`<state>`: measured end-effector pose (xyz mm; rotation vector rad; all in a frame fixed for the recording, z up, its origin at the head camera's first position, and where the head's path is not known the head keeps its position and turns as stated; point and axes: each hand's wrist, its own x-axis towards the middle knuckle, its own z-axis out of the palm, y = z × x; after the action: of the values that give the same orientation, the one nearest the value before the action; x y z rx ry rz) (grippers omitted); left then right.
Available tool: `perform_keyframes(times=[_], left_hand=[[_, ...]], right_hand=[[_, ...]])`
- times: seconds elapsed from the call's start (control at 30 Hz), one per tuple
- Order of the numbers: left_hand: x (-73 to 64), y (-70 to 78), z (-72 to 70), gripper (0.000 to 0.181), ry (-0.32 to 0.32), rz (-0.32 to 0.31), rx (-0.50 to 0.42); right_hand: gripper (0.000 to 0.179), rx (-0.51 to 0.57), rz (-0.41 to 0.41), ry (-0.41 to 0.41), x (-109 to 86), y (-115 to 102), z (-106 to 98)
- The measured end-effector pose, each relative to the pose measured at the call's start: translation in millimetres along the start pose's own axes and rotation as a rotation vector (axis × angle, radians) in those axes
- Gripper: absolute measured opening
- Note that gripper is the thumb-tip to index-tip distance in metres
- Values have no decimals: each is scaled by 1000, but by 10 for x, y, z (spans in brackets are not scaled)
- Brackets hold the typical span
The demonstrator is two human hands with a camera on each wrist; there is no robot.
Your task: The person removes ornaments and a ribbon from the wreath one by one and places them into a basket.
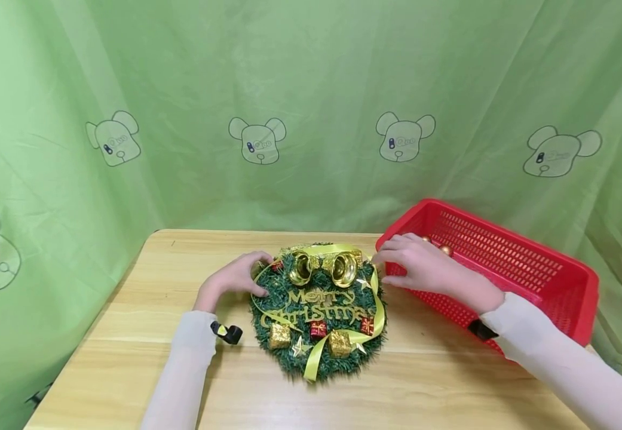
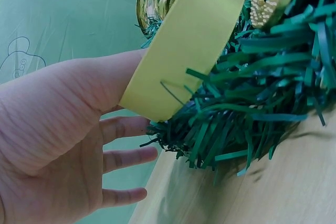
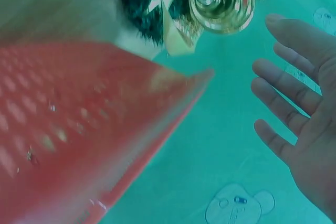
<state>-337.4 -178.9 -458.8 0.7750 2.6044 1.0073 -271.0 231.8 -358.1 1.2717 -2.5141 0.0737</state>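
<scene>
A round green tinsel wreath (image 1: 273, 298) lies on the table, with gold "Merry Christmas" lettering (image 1: 321, 312), two gold bells (image 1: 345, 270), small gift boxes (image 1: 280, 336), stars and a yellow ribbon (image 1: 379, 316). At its upper left edge is my left hand (image 1: 235, 276). The left wrist view shows that hand's thumb passing behind the ribbon (image 2: 184, 40), its other fingers fairly straight, with the index fingertip hidden at the tinsel. My right hand (image 1: 423, 263) is over the red basket's near left rim, close to the wreath's right side. Its fingers (image 3: 283, 103) are spread, holding nothing.
The red perforated plastic basket (image 1: 569, 269) stands at the right on the wooden table (image 1: 160, 269). Inside it are gold balls (image 1: 446, 250). A green curtain (image 1: 321, 71) printed with bear heads hangs behind the table and along its sides.
</scene>
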Motion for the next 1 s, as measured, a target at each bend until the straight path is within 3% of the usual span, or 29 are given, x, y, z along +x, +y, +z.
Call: perform_keyframes(times=[0.3,1.0], left_hand=[[-2,6,-5,82,-1,-2,-6],[6,-12,-6,83,-4,5,-6]], right_hand=[[34,33,-34,-31,-57,-109,196],[29,45,18,-106,-104,-161,395]])
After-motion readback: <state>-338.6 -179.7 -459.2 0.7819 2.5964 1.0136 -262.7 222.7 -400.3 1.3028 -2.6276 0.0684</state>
